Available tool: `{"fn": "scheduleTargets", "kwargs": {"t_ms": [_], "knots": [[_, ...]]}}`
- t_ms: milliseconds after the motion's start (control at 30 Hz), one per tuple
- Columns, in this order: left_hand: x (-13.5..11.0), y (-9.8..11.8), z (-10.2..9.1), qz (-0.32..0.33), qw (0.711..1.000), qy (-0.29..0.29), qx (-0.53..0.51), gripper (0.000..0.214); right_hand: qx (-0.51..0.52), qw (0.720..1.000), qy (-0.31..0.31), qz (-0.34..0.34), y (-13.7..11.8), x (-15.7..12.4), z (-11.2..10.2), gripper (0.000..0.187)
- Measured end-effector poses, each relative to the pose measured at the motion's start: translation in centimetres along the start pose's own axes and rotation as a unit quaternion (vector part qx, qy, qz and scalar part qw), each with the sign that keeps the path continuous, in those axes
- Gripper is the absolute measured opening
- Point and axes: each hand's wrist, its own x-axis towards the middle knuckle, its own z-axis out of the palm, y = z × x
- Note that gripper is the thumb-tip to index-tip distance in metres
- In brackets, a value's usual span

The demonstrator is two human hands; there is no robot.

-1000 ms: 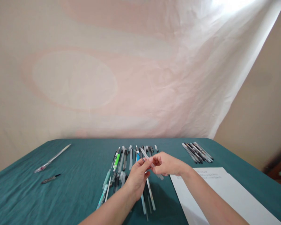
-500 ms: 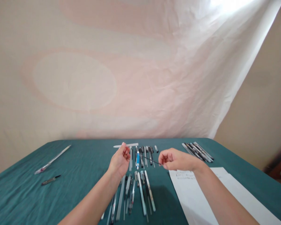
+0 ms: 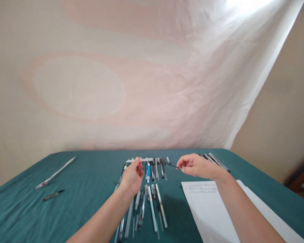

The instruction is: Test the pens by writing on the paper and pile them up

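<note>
My left hand [image 3: 132, 177] pinches a clear pen barrel [image 3: 147, 160], held sideways above the far rows of pens. Between the fingertips of my right hand [image 3: 197, 166] is a thin dark pen refill [image 3: 171, 164]. The refill points left toward the barrel's right end; whether the two touch I cannot tell. Behind and below the barrel lie a blue-and-white pen [image 3: 148, 172] and several dark and clear pens [image 3: 157, 168]. Nearer to me, more pens and parts [image 3: 152, 209] lie in a row, some partly covered by my left forearm.
White paper sheets [image 3: 200, 206] with handwriting lie under my right forearm. Beyond my right hand is a group of pens [image 3: 215, 160]. On the left of the green cloth [image 3: 91, 189] are a long clear wrapper [image 3: 56, 173] and a short dark pen part [image 3: 53, 195].
My left hand has shifted slightly right with the clear barrel. My right hand has moved a little up and right, and the refill now lies level with the barrel's end.
</note>
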Motion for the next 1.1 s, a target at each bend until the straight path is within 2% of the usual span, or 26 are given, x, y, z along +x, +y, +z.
{"fn": "scheduleTargets", "kwargs": {"t_ms": [367,700,867,967,1100], "knots": [[-0.6,-0.5,0.1,0.016,0.999,-0.015,0.045,0.005,-0.020,1.000,0.000,-0.008,0.2,0.2,0.2,0.017],[-0.7,-1.3,-0.1,0.019,0.997,-0.042,0.059,0.006,-0.179,0.981,0.063,-0.038,0.4,-0.2,-0.3,0.021],[-1.1,-1.9,0.0,0.005,0.997,-0.054,0.056,0.002,-0.216,0.971,0.084,-0.055,-0.2,-0.6,-0.1,0.020],[-1.7,-2.5,0.3,-0.019,0.997,-0.068,0.042,0.005,-0.186,0.977,0.090,-0.058,-0.6,-0.3,0.5,0.019],[-2.2,-3.1,0.6,-0.087,0.994,-0.062,-0.010,0.008,-0.055,0.990,0.100,-0.083,0.2,1.1,0.9,0.031]]}}
